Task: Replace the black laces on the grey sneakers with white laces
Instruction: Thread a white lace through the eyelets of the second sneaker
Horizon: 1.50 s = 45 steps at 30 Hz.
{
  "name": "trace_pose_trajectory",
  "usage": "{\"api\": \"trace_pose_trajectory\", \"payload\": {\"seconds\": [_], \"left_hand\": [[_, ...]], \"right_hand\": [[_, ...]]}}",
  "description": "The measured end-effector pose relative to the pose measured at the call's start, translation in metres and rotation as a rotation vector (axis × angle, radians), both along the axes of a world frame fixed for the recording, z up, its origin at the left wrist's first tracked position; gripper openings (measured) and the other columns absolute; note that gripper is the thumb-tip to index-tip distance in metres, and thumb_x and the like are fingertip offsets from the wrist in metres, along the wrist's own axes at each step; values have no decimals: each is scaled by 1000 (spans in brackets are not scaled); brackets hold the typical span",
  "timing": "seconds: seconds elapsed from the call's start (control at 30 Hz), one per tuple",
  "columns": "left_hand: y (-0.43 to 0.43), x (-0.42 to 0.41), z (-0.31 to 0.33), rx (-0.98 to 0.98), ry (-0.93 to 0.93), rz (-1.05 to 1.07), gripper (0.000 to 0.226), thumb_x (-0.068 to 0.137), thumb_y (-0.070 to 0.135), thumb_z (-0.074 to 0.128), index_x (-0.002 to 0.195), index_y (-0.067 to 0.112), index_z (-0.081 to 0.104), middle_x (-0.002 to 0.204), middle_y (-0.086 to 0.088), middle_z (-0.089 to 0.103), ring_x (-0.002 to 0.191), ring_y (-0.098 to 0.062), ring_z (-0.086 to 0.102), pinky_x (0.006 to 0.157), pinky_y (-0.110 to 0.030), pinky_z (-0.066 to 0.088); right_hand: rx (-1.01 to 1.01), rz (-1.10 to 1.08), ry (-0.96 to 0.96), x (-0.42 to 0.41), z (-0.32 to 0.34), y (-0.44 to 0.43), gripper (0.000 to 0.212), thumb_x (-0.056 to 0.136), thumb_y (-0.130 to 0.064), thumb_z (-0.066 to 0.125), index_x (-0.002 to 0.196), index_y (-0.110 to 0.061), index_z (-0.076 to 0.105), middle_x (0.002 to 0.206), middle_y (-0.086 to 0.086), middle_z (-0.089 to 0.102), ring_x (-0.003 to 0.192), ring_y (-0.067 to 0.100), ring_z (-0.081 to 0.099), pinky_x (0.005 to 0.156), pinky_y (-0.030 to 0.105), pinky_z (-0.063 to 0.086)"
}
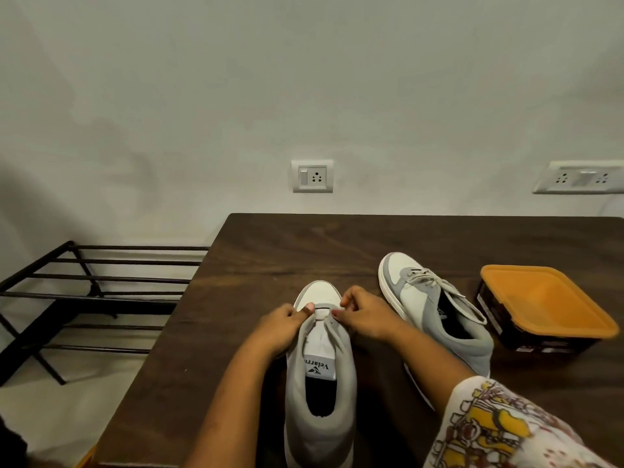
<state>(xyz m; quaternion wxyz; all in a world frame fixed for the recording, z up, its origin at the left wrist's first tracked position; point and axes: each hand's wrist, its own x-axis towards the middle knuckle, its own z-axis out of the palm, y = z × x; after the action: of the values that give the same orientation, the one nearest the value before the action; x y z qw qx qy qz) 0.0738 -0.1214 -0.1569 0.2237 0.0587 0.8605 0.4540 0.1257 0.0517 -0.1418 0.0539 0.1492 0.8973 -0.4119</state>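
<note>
A grey and white sneaker [320, 393] stands on the dark wooden table [270, 251], toe pointing away from me, with one white lace bar [321, 310] across its lowest eyelets. My left hand [282, 327] pinches the lace at the left eyelet flap. At the right flap my right hand [366, 317] pinches the lace too. To the right lies a second grey and white sneaker [435, 309], laced in white, with loose lace ends trailing over its side.
A dark box with an orange lining [543, 307] sits at the table's right. A black metal rack [94, 292] stands on the floor to the left of the table. Wall sockets [312, 176] are on the wall behind.
</note>
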Motion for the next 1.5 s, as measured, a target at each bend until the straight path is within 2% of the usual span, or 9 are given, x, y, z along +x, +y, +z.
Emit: {"api": "trace_pose_trajectory", "payload": {"seconds": [0.33, 0.5, 0.73, 0.83, 1.0, 1.1, 1.2, 1.37, 1.5], "left_hand": [[15, -11, 9, -145, 111, -195, 28, 92, 34, 57, 78, 10, 56, 68, 0, 55, 63, -14, 46, 61, -27, 37], [24, -9, 12, -138, 297, -139, 14, 92, 20, 56, 87, 12, 66, 86, -8, 68, 78, -18, 57, 71, -27, 45], [38, -3, 5, -151, 434, 33, 18, 94, 28, 49, 79, 23, 57, 85, -1, 65, 80, -24, 58, 68, -33, 46], [39, -6, 3, -164, 442, 80, 17, 95, 29, 49, 81, 24, 56, 89, -3, 66, 82, -25, 58, 68, -33, 45], [38, -1, 23, -228, 671, 235, 14, 94, 32, 51, 85, 25, 58, 91, 0, 66, 90, -25, 57, 77, -36, 42], [44, 2, 45, 61, 768, 213, 6, 89, 22, 59, 91, 27, 61, 98, 6, 64, 97, -20, 57, 86, -41, 47], [61, 18, 65, 523, 520, -29, 29, 84, 7, 60, 107, 26, 59, 106, 2, 65, 102, -16, 62, 91, -37, 51], [74, 37, 84, 748, 332, -80, 29, 93, -7, 42, 85, 13, 61, 76, -3, 62, 69, -10, 61, 68, -24, 51], [52, 28, 97, 895, 326, 169, 27, 97, -1, 40, 83, 13, 60, 65, -1, 54, 51, -1, 52, 54, -16, 48]], "right_hand": [[184, 142, -89, 2, 5, 10, 30, 97, -28, 51, 69, -23, 42, 87, 3, 56, 85, 21, 53, 74, 29, 39], [342, 92, -1, 1, 3, 9, 22, 100, -23, 41, 110, -6, 49, 118, 20, 58, 106, 34, 55, 82, 34, 40], [370, -11, 32, 2, 4, 12, 18, 100, -21, 40, 112, -7, 44, 115, 19, 60, 103, 34, 58, 74, 33, 38], [210, -103, 79, 1, 8, 19, 14, 98, -27, 48, 96, -13, 50, 99, 10, 62, 93, 27, 58, 75, 32, 42], [-494, -297, 355, 8, 46, 20, 8, 97, -19, 52, 91, -21, 58, 77, -4, 59, 69, 7, 54, 60, 22, 43], [-725, -253, 502, 10, 79, 3, 14, 97, -12, 50, 96, -20, 61, 80, -3, 65, 53, -1, 50, 50, 18, 39], [-855, -106, 562, 14, 106, -15, 17, 97, -8, 49, 96, -17, 63, 82, 0, 67, 39, 1, 38, 44, 16, 35], [-893, -37, 628, 32, 131, -10, 18, 93, -5, 56, 107, -16, 61, 76, 3, 66, 38, 1, 37, 38, 14, 33], [-297, -137, 600, 32, 102, 18, 23, 91, -3, 53, 103, -21, 61, 73, -3, 65, 62, 2, 57, 55, 13, 41]]}}
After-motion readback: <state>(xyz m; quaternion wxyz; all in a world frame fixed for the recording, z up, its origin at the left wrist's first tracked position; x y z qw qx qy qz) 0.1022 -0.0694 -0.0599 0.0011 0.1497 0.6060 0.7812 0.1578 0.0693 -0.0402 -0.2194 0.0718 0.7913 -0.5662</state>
